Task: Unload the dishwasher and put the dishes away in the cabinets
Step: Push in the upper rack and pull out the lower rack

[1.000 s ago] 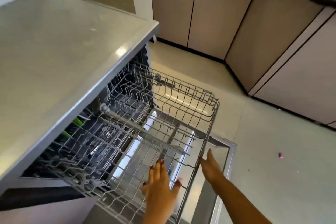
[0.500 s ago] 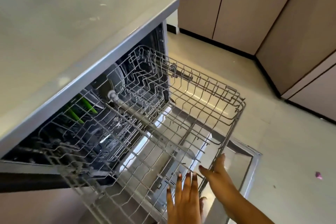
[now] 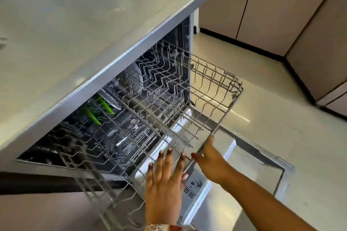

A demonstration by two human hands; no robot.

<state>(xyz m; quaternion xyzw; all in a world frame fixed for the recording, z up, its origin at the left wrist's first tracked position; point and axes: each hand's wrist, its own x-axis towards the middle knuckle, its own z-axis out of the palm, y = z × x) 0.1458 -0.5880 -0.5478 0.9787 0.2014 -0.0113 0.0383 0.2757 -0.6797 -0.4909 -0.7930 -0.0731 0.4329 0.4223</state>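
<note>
While both hands sit at the rack's front edge, these are the risks:

Upper rack [image 3: 169, 110]: wire, pulled out over the open door [image 3: 249, 172], apparently empty; it could tip or jump its runners if pushed unevenly.
Left hand [image 3: 165, 184]: flat, fingers spread, resting on the front wires at about 6 o'clock, gripping nothing; fingertips could slip between the wires and get pinched.
Right hand [image 3: 210, 159]: fingers loosely extended against the front rim, at 5 o'clock, not clenched around it; a glancing push may skew the rack.
Dishes: green items [image 3: 97, 110] and a pale plate [image 3: 135, 80] stand in the lower rack inside the dishwasher, at 9 to 11 o'clock; jolting could rattle them.
Countertop [image 3: 84, 33]: overhangs the opening at 10 o'clock; lifting dishes steeply risks knocking them on its edge.
</note>
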